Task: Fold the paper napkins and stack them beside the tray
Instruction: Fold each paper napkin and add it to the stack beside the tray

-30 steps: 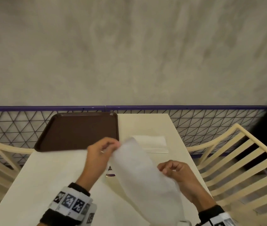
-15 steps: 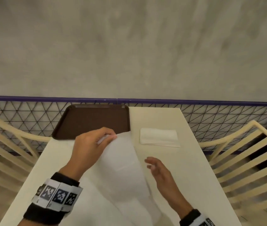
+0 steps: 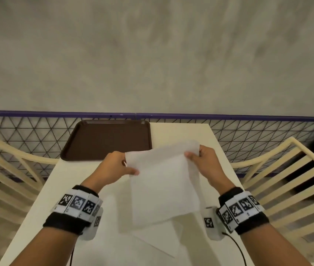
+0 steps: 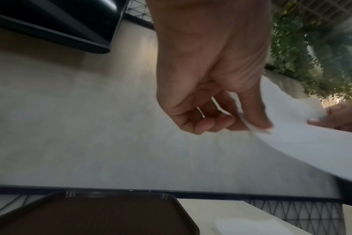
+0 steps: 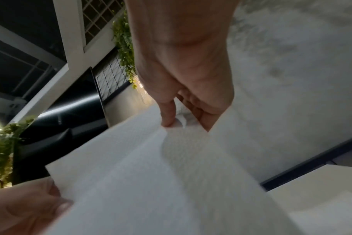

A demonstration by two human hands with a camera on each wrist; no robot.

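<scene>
A white paper napkin [image 3: 163, 187] hangs unfolded above the table, held up by its two top corners. My left hand [image 3: 130, 167] pinches the left corner between thumb and fingers, and my right hand [image 3: 193, 153] pinches the right corner. The left wrist view shows the left hand [image 4: 249, 125] pinching the napkin [image 4: 301, 135]. The right wrist view shows the right hand [image 5: 175, 124] on the napkin [image 5: 151, 182]. The brown tray [image 3: 106, 141] lies at the table's far left. A folded napkin [image 4: 241, 227] rests right of the tray [image 4: 90, 219]; the held sheet hides it in the head view.
More flat white napkins [image 3: 158, 240] lie on the cream table [image 3: 66, 198] beneath the held sheet. Cream slatted chairs stand to the left [image 3: 8, 169] and right [image 3: 286, 179]. A purple-railed wire fence [image 3: 152, 115] runs along the table's far edge.
My right hand, which was free half a second ago, has taken the napkin's right corner. The sheet now hangs spread between both hands, raised in front of the folded napkin.
</scene>
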